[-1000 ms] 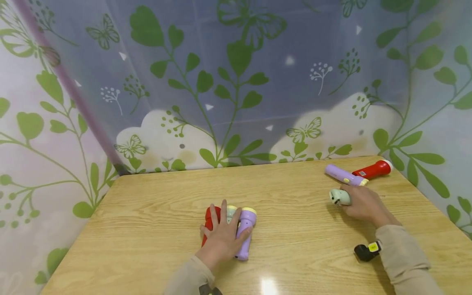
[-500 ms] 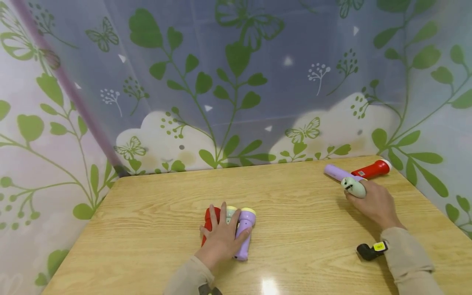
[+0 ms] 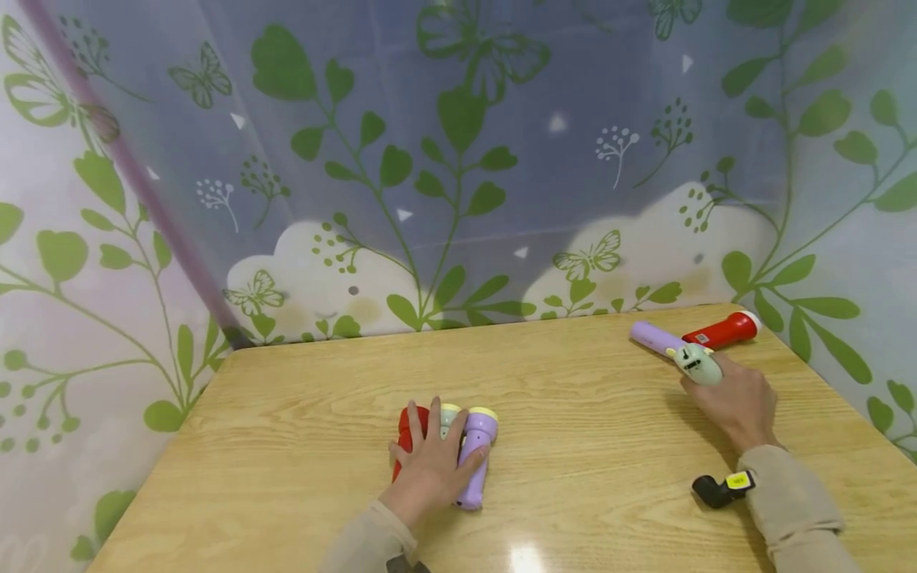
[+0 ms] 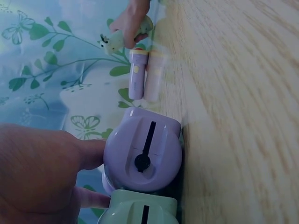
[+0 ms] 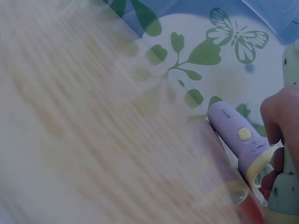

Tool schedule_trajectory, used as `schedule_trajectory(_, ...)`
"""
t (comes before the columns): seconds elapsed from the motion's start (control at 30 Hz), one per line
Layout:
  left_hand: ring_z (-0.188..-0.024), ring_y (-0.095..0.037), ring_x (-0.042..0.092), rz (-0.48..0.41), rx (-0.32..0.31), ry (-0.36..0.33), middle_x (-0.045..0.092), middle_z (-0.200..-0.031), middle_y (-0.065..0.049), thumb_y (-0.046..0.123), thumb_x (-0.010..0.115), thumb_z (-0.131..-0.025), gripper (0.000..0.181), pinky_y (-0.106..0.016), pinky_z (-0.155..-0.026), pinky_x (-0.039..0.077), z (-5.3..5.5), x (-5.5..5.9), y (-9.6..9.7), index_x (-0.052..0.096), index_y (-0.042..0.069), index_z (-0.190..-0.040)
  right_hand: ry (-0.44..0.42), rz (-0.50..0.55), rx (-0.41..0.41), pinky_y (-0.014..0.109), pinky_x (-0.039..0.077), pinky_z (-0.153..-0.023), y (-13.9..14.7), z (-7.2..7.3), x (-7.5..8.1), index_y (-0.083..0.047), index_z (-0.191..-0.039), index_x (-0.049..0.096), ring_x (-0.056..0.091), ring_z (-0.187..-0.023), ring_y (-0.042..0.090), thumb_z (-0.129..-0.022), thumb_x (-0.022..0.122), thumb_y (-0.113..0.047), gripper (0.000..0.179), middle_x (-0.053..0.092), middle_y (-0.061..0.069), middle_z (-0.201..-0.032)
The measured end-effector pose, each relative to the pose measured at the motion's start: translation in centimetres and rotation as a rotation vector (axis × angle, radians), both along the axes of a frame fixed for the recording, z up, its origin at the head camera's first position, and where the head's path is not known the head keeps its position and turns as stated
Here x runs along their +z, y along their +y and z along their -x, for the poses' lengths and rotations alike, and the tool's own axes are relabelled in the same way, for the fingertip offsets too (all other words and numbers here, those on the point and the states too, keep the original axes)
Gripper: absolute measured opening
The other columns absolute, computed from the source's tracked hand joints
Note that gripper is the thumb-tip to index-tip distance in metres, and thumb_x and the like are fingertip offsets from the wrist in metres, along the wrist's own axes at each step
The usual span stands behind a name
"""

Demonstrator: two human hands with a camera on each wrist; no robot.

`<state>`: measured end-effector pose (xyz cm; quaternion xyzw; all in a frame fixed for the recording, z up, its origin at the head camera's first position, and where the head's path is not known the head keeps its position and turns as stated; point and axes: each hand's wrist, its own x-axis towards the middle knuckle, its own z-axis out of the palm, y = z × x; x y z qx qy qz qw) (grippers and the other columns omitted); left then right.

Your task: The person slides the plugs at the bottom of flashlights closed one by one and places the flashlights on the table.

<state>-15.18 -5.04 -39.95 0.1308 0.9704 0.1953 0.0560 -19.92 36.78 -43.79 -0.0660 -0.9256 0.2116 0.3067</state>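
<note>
With fingers spread, my left hand [image 3: 428, 473] rests across three flashlights lying side by side: a red flashlight [image 3: 405, 442], a pale green flashlight [image 3: 449, 411] and a purple flashlight [image 3: 476, 450]. In the left wrist view, the slotted tail end of the purple flashlight [image 4: 145, 154] shows beside the thumb. My right hand [image 3: 741, 402] grips another pale green flashlight [image 3: 698, 366] above the table's right side, its tail tilted toward the head camera. Just beyond it lie a second purple flashlight [image 3: 655, 337], its head partly hidden in the head view, and a second red flashlight [image 3: 725, 329].
The wooden table [image 3: 344, 382] meets a patterned cloth backdrop [image 3: 501, 199] along its back edge. A black wrist device [image 3: 712, 491] with a yellow label sticks out from the right sleeve.
My right hand has moved to the right and turned the green flashlight, so its tail now points more at the head camera and overlaps the purple flashlight. My left hand stays put.
</note>
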Motion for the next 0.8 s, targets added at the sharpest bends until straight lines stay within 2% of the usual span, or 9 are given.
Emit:
schedule_trajectory(0.13,-0.141,-0.052,-0.005,-0.004,-0.001,0.005,0.013,-0.156,-0.026,0.051,0.05,-0.096,0.066,-0.081,-0.095,0.009,0.0,0.0,-0.1,0.037,0.013,-0.149,0.047,-0.032,0.066,0.036,0.031,-0.041,-1.0,0.3,0.8,-0.002,-0.088,0.066,0.047,-0.048,0.029,-0.069,0.073,-0.023,0.029,0.055,0.01,-0.056)
schedule_trajectory(0.2,-0.141,-0.051,-0.004,-0.004,-0.003,0.014,0.014,-0.156,-0.025,0.05,0.05,-0.097,0.065,-0.08,-0.097,0.008,0.0,0.1,-0.1,0.037,0.013,-0.148,0.076,-0.054,0.108,0.036,0.03,-0.041,-1.7,0.5,1.4,-0.003,-0.081,0.066,0.045,-0.046,0.026,-0.067,0.074,-0.022,0.025,0.054,0.007,-0.054)
schedule_trajectory(0.4,-0.141,-0.051,0.003,-0.006,-0.012,0.053,0.021,-0.153,-0.026,0.049,0.05,-0.097,0.063,-0.078,-0.099,0.008,0.1,0.3,-0.1,0.04,0.011,-0.146,0.129,-0.116,0.235,0.034,0.029,-0.042,-4.2,0.7,3.4,-0.011,-0.067,0.055,0.041,-0.046,0.019,-0.063,0.074,-0.019,0.021,0.047,-0.001,-0.051)
schedule_trajectory(0.47,-0.141,-0.052,0.007,-0.011,-0.015,0.091,0.024,-0.152,-0.027,0.048,0.05,-0.097,0.061,-0.078,-0.099,0.011,0.1,0.4,-0.2,0.042,0.009,-0.144,0.167,-0.142,0.29,0.033,0.029,-0.042,-5.1,0.6,4.0,-0.011,-0.07,0.058,0.04,-0.046,0.017,-0.061,0.075,-0.018,0.021,0.047,-0.002,-0.052)
schedule_trajectory(0.6,-0.137,-0.052,0.017,-0.03,-0.018,0.22,0.032,-0.147,-0.025,0.041,0.054,-0.097,0.053,-0.076,-0.096,0.019,-0.1,1.1,0.0,0.049,0.006,-0.137,0.236,-0.208,0.404,0.029,0.028,-0.041,-6.9,0.4,5.5,-0.014,-0.076,0.058,0.037,-0.045,0.012,-0.057,0.076,-0.017,0.026,0.042,-0.007,-0.055)
schedule_trajectory(0.7,-0.132,-0.049,0.029,-0.068,-0.035,0.316,0.04,-0.142,-0.022,0.036,0.055,-0.098,0.044,-0.07,-0.094,0.028,-0.5,2.3,0.3,0.055,0.005,-0.13,0.285,-0.243,0.486,0.026,0.027,-0.042,-8.2,0.1,6.7,-0.018,-0.074,0.056,0.033,-0.047,0.006,-0.055,0.077,-0.016,0.029,0.038,-0.01,-0.059)
schedule_trajectory(0.8,-0.118,-0.038,0.049,-0.154,-0.091,0.385,0.055,-0.128,-0.016,0.03,0.057,-0.098,0.034,-0.056,-0.091,0.042,-1.4,3.9,0.9,0.061,0.005,-0.12,0.355,-0.28,0.575,0.023,0.028,-0.042,-9.5,-0.4,8.0,-0.018,-0.07,0.054,0.03,-0.051,0.003,-0.054,0.077,-0.016,0.028,0.037,-0.01,-0.062)
